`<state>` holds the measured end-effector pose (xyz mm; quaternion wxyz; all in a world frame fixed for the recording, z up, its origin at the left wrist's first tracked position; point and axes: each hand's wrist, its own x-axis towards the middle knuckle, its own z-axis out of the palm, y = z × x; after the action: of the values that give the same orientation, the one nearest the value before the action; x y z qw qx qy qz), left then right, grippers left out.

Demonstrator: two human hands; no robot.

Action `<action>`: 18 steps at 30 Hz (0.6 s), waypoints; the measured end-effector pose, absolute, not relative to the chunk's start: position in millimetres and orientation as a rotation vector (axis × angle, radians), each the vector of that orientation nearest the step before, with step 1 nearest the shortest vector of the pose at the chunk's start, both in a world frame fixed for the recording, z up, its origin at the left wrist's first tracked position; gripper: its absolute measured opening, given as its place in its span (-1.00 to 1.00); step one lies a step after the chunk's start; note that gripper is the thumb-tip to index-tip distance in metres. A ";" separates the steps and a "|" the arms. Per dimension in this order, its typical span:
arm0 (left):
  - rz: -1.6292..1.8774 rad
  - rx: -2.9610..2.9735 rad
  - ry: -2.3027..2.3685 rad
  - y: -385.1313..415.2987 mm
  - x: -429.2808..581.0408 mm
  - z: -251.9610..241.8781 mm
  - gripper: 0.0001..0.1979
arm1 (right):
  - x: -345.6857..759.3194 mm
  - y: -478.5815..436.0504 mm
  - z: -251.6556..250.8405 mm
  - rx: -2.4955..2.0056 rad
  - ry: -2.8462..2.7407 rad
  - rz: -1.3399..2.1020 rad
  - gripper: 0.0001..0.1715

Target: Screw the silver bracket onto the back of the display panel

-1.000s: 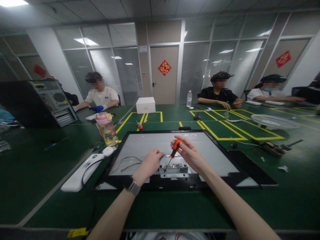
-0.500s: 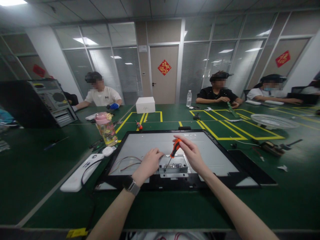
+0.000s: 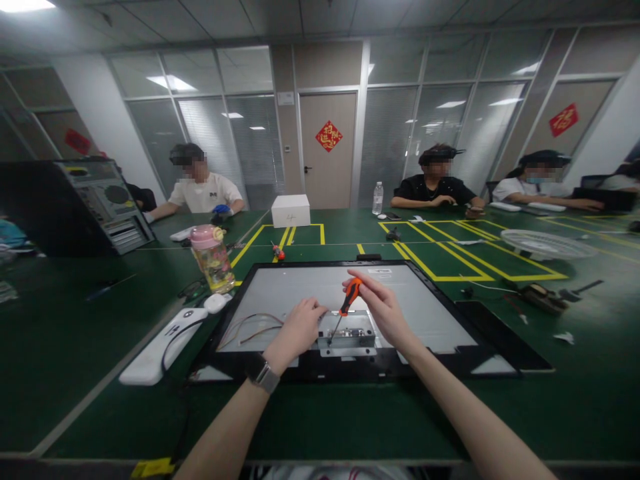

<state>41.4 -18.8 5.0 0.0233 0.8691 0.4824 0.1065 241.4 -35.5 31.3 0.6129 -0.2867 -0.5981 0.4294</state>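
Note:
A flat display panel with a black frame lies on the green table, its pale back facing up. Near its front edge sits a metal bracket carrying a small circuit board. My right hand holds an orange and black screwdriver, tilted, with its tip down at the bracket's left part. My left hand, wearing a watch on the wrist, has its fingers curled against the bracket's left edge. Beside it, thin wires trail over the panel.
To the left are a white power strip, a pink-lidded bottle and a computer case. A black slab lies right of the panel. A red-handled tool and a white box stand beyond. Co-workers sit opposite.
My hands and the screwdriver stay almost in place. Across the table, the co-worker in black no longer has the green strip in hand. The gloved hand at left shifted slightly.

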 end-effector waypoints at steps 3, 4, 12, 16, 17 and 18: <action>0.351 2.684 1.486 -19.3 40.9 4.6 -0.53 | 240.9 -35.4 31.0 -0.699 -1.363 0.950 -0.69; 0.358 2.682 1.486 -19.3 40.7 4.2 -0.52 | 240.9 -35.3 30.9 -0.706 -1.360 0.939 -0.71; 0.339 2.750 1.493 -19.7 41.8 5.9 -0.53 | 241.0 -35.8 32.1 -0.690 -1.368 0.976 -0.67; 0.207 2.804 1.519 -21.1 41.4 13.4 -0.61 | 239.4 -36.6 34.5 -0.697 -1.339 0.953 -0.74; 0.192 2.812 1.527 -23.5 42.0 20.1 -0.65 | 239.2 -36.5 34.7 -0.698 -1.332 0.955 -0.75; 0.184 2.820 1.551 -27.9 43.3 30.5 -0.69 | 239.1 -36.2 34.6 -0.700 -1.326 0.959 -0.74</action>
<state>43.3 -27.9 30.5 -0.0412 0.8740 0.4808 0.0569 239.1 -36.2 34.6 0.6292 -0.3056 -0.5790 0.4188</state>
